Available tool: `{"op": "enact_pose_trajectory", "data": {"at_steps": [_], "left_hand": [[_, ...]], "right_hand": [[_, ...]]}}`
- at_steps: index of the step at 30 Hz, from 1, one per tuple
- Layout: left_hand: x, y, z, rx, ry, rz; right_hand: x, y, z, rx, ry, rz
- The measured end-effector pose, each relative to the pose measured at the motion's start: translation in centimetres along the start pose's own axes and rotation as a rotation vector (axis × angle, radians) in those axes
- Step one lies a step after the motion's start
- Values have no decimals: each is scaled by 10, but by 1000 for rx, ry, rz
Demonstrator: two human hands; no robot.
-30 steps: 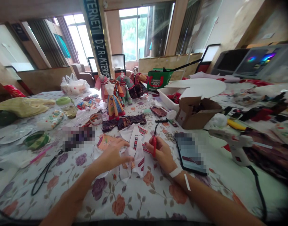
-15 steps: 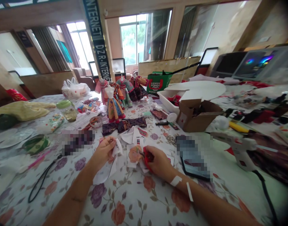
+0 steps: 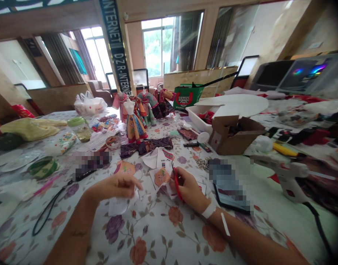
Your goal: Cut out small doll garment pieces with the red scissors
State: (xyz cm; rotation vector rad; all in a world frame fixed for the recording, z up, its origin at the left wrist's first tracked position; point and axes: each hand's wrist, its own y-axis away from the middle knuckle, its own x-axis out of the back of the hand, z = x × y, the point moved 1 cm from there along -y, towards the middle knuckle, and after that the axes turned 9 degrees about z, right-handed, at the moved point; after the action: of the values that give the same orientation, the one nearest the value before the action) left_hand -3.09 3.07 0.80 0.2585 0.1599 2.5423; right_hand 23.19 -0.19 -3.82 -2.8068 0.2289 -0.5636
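Gripping red-handled scissors (image 3: 177, 184) firmly in our right hand (image 3: 190, 191), we held the blades pointing up just beside an orange printed motif (image 3: 161, 176) at the middle of the table. Our left hand (image 3: 123, 186) hung half-spread over pale scraps (image 3: 119, 206), its fingers loosely bent, nothing visible in its hold. Beyond it lay an orange piece (image 3: 124, 168), apparently cut free along its curved edge. The motif by the blades had a white margin around it, so we judged the cutting only partly done, with that border and a white printed sheet (image 3: 164, 154) left to trim. The sheets looked thin, matte and sharp-cornered; whether paper or fabric, we could not tell. Behind them stretched a creased, dark patterned cloth (image 3: 155, 145). Farther back stood small dressed figures (image 3: 134, 127), the nearest flaring into a cone of yellow, blue and red panels below a smooth white bust.
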Motion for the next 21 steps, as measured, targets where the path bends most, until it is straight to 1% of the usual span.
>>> {"op": "enact_pose_trajectory", "data": {"at_steps": [1, 2, 3, 5, 6, 7, 8, 10, 12, 13, 15, 18, 21], "left_hand": [[1, 3, 0, 29, -180, -158], [2, 6, -1, 43, -337, -255], [4, 7, -2, 43, -461, -284], [8, 7, -5, 9, -589, -178], [9, 7, -7, -4, -618, -125], [10, 6, -8, -9, -639, -95], [10, 5, -9, -8, -655, -87], [9, 4, -11, -5, -682, -121], [5, 0, -12, -61, -685, -146], [3, -2, -12, -113, -673, -128], [-4, -8, -13, -206, -649, -13], [-16, -19, -18, -273, -648, 195], [-26, -29, -22, -348, -686, 327]], "right_hand": [[-1, 1, 0, -6, -12, -7], [-1, 1, 1, -9, -16, -14], [-2, 2, 2, -10, -15, -25], [-3, 2, 5, -11, -3, -41], [-4, 2, 6, -7, 5, -44], [-4, 2, 7, -2, 11, -44], [-4, 1, 8, 3, 16, -44], [-5, 1, 9, 7, 22, -47], [-5, 0, 8, -3, 21, -56], [-5, 0, 7, -10, 21, -61], [-4, 0, 5, -22, 30, -74], [-3, 0, 2, -28, 43, -82], [-3, 0, 3, -22, 28, -56]]}}
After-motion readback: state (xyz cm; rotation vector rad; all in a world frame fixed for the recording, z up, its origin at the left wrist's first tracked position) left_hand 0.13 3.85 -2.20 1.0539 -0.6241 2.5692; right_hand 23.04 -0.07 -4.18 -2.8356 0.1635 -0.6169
